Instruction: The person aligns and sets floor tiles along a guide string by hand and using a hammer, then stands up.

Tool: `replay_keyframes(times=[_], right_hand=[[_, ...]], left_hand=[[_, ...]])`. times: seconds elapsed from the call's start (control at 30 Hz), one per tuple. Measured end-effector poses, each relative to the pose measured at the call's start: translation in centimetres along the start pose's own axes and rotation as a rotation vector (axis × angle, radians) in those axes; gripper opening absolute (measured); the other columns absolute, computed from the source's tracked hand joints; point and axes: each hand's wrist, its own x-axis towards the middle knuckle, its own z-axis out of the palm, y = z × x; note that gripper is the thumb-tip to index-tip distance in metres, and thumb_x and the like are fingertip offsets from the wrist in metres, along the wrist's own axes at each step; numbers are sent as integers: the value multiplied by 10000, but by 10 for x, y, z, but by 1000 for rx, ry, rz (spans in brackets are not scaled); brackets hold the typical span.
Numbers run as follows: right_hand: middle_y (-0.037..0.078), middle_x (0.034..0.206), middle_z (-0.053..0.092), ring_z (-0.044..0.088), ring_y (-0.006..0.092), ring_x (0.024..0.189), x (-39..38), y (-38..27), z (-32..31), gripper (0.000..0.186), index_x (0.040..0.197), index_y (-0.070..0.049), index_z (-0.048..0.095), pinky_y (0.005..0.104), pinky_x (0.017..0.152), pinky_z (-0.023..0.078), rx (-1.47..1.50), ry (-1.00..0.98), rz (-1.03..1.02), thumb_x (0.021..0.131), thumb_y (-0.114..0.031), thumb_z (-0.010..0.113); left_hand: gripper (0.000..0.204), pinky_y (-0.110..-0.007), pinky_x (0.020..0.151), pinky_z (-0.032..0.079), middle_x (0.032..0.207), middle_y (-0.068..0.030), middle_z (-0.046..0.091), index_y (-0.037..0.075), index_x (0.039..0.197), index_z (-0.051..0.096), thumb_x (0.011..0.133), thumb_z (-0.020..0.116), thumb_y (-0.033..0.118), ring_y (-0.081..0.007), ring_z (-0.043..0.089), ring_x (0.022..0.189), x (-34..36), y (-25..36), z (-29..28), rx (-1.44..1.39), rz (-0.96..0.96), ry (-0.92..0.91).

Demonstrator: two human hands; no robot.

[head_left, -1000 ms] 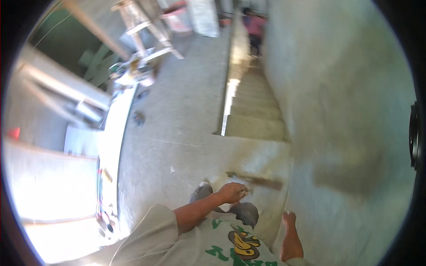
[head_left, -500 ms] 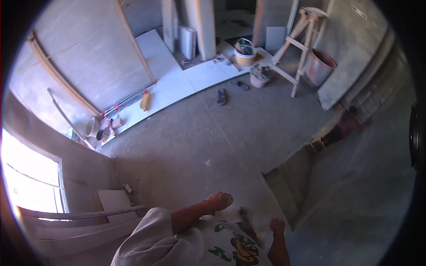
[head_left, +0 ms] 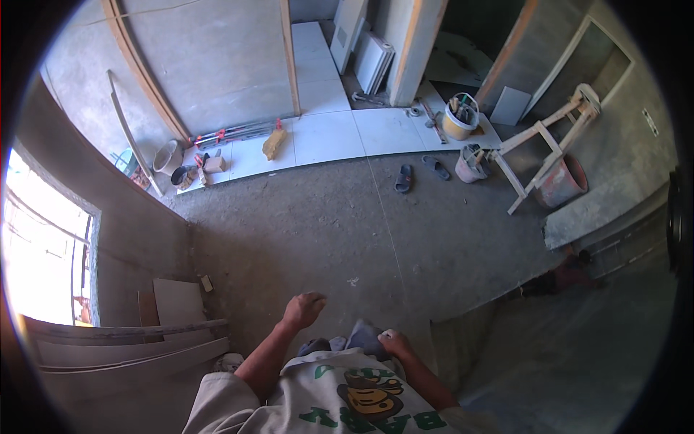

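Observation:
My left hand (head_left: 303,309) hangs in front of my body with its fingers curled in, and I see nothing in it. Lower and to the right, my right hand (head_left: 394,343) is close to my trouser leg (head_left: 366,337), its fingers also curled and no object visible. Neither hand touches a tool. Past them lies the dusty concrete floor (head_left: 303,239). On it, farther ahead, are two dark sandals, one (head_left: 403,179) nearer than the other (head_left: 436,167).
White tiles (head_left: 329,139) line the far wall, bearing a yellow sponge (head_left: 274,144) and red-ended metal bars (head_left: 235,133). Two tool buckets (head_left: 460,124) (head_left: 471,165) and a wooden trestle (head_left: 538,134) stand right. Boards (head_left: 181,311) lean left under a window. A dim person-like shape (head_left: 560,276) is right.
My view has turned left, so the tiles, buckets and trestle sit farther right and the sandals lower. Both hands appear farther left and higher in the picture, still curled.

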Motion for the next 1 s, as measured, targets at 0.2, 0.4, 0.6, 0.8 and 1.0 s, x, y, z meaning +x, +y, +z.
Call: replay_keyframes(times=[0.2,0.4,0.6,0.8,1.0], right_hand=[[215,1086,629,594,363,1043,82,31,-34,471,1019,-21,654,425,895,456,-57,-43,204,762,-410,583],[226,1111,619,587,360,1064,163,26,-79,477,1041,-8,639,429,903,452,-43,-173,169,767,-394,575],[166,992,673,633,328,963,253,-91,-146,420,996,-23,657,405,829,481,-312,-52,-55,787,-383,606],[28,690,616,564,109,572,320,-178,-190,277,846,-40,647,294,521,453,-4,119,-362,818,-314,610],[26,703,623,585,132,586,318,-143,-158,257,840,-47,636,285,512,465,37,-11,-197,819,-301,605]], left_hand=[[290,-402,830,497,995,-147,664,107,995,691,853,537,307,-330,633,925,-7,-41,4,-2,-204,-34],[291,-411,814,501,1005,-148,660,97,1000,684,855,531,298,-340,633,912,39,-17,-14,-29,-244,30],[285,-416,805,503,979,-158,662,83,1016,672,862,542,284,-342,634,903,130,28,-61,-43,-173,240],[293,-387,811,504,998,-159,662,55,1027,663,860,554,269,-324,642,906,145,11,-65,-111,-277,238],[224,-373,783,528,1031,-112,650,72,971,679,846,537,192,-299,641,907,145,2,-55,47,-19,76]])
